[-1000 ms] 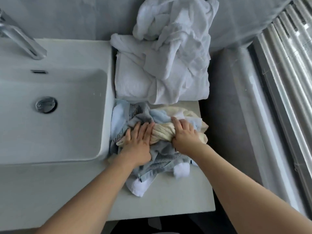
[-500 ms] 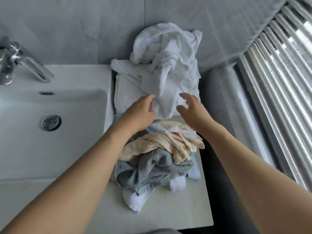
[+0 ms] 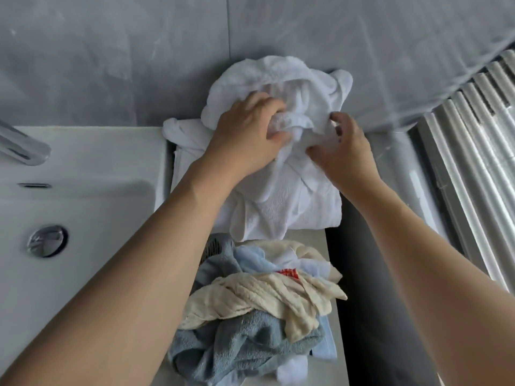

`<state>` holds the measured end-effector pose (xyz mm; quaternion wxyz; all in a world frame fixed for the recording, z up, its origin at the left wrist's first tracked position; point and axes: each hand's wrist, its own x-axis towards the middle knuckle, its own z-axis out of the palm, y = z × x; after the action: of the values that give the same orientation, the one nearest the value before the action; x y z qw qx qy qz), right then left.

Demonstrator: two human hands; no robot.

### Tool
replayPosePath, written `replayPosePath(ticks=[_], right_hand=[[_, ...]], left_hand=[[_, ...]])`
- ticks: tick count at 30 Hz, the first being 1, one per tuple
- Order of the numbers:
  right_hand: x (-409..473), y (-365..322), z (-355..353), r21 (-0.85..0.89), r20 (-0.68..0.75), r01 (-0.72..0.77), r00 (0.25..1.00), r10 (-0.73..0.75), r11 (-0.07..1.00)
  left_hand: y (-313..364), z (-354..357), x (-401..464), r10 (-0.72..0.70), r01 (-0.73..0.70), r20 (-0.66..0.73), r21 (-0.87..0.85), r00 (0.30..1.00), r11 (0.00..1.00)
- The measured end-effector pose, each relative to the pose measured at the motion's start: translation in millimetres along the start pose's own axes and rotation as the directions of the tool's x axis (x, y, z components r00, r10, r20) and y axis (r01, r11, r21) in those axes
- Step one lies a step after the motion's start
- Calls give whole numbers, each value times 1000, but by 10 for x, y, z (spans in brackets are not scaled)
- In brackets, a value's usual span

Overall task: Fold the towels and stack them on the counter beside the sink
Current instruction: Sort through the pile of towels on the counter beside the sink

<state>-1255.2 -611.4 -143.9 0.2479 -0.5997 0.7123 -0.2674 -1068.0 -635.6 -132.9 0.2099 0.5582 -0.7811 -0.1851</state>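
At the far left we are seeing the faucet reaching over the white sink, with the drain lying in the basin. Just beside the sink, on the tabletop, the white towels are piled against the grey wall. We are gripping that pile with our left hand, its fingers curling into the crumpled cloth on top. Our right hand is pinching a fold of the same white cloth between thumb and fingers. Nearer to us a heap of unfolded towels is sitting on the tabletop: a cream towel lying over a grey-blue towel. At the far right the blinds are hanging.
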Motion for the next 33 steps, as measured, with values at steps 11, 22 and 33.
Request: replayPosePath(ticks=[11,22,33], right_hand=[[-170,-126,-137,459,-217,224,967,-135,860],[-582,-315,-321,397,-68,273,961,-268,876],[-534,12,-142,-35,-13,130,991,-130,991]], left_hand=[[26,-238,-511,42,-32,20,-370,999,928],[-25,-207,-685,-124,49,-159,-411,979,910],[64,-343,-964,-325,412,497,-74,805,908]])
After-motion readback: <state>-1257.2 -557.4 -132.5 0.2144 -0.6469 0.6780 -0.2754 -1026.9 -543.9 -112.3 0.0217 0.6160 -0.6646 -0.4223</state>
